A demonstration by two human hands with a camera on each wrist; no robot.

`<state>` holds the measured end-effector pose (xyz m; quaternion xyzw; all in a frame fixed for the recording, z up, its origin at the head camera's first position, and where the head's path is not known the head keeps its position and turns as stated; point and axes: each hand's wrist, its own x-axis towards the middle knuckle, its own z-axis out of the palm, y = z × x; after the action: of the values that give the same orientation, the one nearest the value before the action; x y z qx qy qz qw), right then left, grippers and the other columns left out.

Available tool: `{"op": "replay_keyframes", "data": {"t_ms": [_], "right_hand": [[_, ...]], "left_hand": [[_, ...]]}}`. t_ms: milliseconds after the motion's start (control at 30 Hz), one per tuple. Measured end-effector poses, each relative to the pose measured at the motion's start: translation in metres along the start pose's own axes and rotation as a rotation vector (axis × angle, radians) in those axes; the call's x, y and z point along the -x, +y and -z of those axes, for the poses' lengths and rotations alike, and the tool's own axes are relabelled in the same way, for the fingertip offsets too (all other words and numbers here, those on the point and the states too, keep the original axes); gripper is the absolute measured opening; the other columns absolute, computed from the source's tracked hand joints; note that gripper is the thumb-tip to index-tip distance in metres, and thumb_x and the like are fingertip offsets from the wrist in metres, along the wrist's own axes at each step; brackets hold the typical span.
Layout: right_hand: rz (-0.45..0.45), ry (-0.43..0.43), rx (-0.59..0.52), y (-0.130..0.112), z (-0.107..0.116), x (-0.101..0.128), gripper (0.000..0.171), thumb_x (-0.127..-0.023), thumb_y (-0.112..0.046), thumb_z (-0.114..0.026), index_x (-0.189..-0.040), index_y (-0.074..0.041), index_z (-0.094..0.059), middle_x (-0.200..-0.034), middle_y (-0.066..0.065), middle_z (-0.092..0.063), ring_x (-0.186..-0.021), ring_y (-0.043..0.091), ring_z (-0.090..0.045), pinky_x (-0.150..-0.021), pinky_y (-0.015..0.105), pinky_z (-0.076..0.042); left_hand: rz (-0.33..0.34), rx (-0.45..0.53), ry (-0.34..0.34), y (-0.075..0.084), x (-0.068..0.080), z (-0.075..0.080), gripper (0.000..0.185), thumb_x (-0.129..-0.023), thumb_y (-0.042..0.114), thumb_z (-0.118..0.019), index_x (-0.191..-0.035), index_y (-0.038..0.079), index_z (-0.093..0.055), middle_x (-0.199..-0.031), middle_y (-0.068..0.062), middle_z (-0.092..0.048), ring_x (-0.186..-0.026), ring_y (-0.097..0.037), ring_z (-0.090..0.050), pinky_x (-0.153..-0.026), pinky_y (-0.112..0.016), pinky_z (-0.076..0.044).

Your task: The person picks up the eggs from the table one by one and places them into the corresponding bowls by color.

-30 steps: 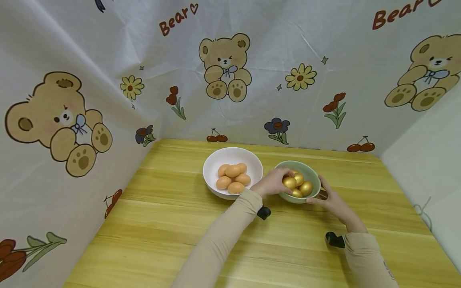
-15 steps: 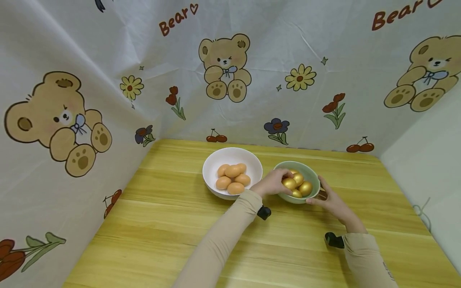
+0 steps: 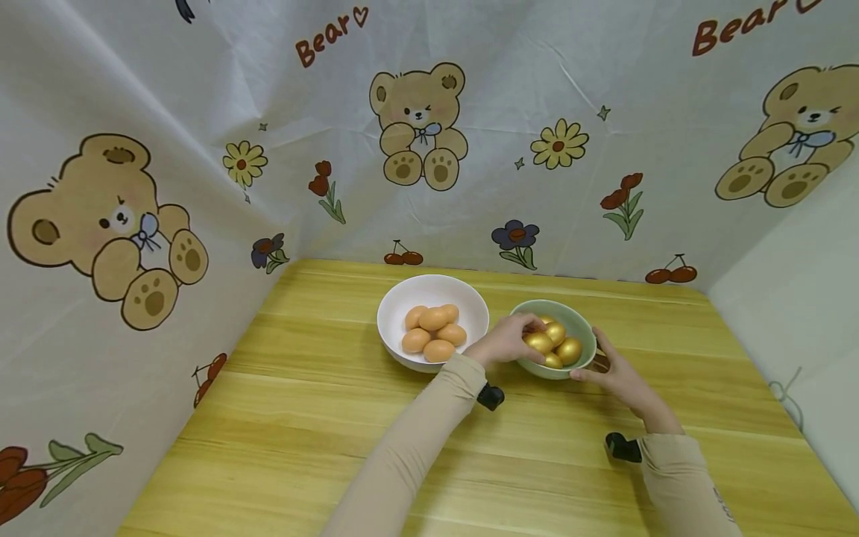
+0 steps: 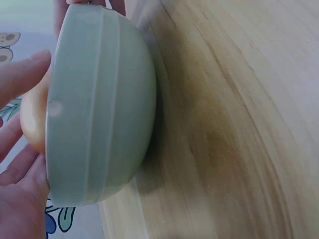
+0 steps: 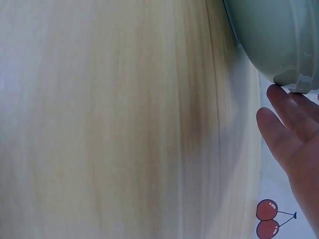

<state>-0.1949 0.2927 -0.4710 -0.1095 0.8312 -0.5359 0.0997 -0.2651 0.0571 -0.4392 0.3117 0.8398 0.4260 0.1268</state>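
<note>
My left hand (image 3: 511, 339) reaches over the left rim of a light green bowl (image 3: 576, 321), which holds several gold eggs (image 3: 570, 350). Its thumb and fingers hold the leftmost gold egg (image 3: 538, 343) inside the bowl; in the left wrist view that egg (image 4: 34, 119) shows between the digits above the rim. At the bowl's right side is my right hand (image 3: 620, 380), thumb by the near rim and fingers spread along the outer wall. In the right wrist view, fingertips (image 5: 275, 92) touch the bowl's underside edge. The bowl's far inside is partly hidden by my left hand.
A larger white bowl (image 3: 396, 306) with several brown eggs (image 3: 433, 319) stands just left of the green bowl, close to my left forearm. Both bowls are on a wooden table (image 3: 322, 418). A bear-print cloth (image 3: 470, 216) rises behind the table's far edge.
Almost nothing differs. Both hands keep their places at the green bowl, and the eggs in both bowls lie as before.
</note>
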Motion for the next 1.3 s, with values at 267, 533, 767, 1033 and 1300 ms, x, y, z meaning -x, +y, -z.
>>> {"op": "replay_keyframes", "data": {"t_ms": [267, 533, 767, 1033, 1300], "right_hand": [[-0.001, -0.006, -0.001, -0.001, 0.0, -0.001, 0.097, -0.089, -0.017, -0.064, -0.146, -0.007, 0.013, -0.146, 0.032, -0.007, -0.127, 0.053, -0.021, -0.096, 0.062, -0.028], [-0.003, -0.007, 0.005, -0.001, 0.0, -0.002, 0.098, -0.089, -0.017, -0.064, -0.146, -0.007, 0.014, -0.146, 0.033, -0.007, -0.127, 0.053, -0.02, -0.096, 0.064, -0.027], [0.011, -0.007, -0.008, 0.0, 0.001, -0.003, 0.098, -0.088, -0.015, -0.065, -0.147, -0.008, 0.014, -0.148, 0.03, -0.002, -0.127, 0.055, -0.018, -0.095, 0.065, -0.026], [0.023, -0.002, -0.019, 0.0, 0.002, -0.003, 0.098, -0.088, -0.014, -0.065, -0.147, -0.008, 0.012, -0.149, 0.027, 0.001, -0.128, 0.054, -0.015, -0.096, 0.065, -0.025], [0.027, 0.022, 0.089, -0.004, 0.005, 0.007, 0.092, -0.089, -0.02, -0.064, -0.149, -0.007, 0.004, -0.147, 0.029, -0.01, -0.125, 0.056, -0.021, -0.094, 0.067, -0.026]], "left_hand": [[-0.03, 0.021, 0.042, -0.001, 0.005, 0.0, 0.051, -0.071, 0.012, -0.081, -0.117, 0.008, -0.059, -0.12, -0.003, -0.057, -0.111, -0.015, -0.051, -0.088, -0.015, -0.039], [-0.053, 0.134, 0.082, -0.003, 0.021, 0.008, 0.054, -0.075, 0.014, -0.079, -0.123, 0.006, -0.056, -0.124, -0.001, -0.056, -0.116, -0.009, -0.047, -0.097, -0.025, -0.038], [-0.072, 0.201, 0.1, 0.0, 0.045, 0.02, 0.05, -0.08, 0.013, -0.075, -0.125, 0.007, -0.054, -0.127, -0.009, -0.054, -0.116, -0.009, -0.048, -0.097, -0.02, -0.036], [-0.12, 0.342, 0.133, -0.004, 0.084, 0.048, 0.049, -0.082, 0.014, -0.073, -0.126, 0.004, -0.053, -0.124, -0.004, -0.055, -0.116, -0.01, -0.048, -0.1, -0.029, -0.037], [-0.081, 0.335, 0.259, -0.01, 0.146, 0.1, 0.042, -0.091, 0.011, -0.061, -0.126, -0.006, -0.049, -0.125, -0.019, -0.051, -0.117, -0.033, -0.047, -0.101, -0.042, -0.035]]}}
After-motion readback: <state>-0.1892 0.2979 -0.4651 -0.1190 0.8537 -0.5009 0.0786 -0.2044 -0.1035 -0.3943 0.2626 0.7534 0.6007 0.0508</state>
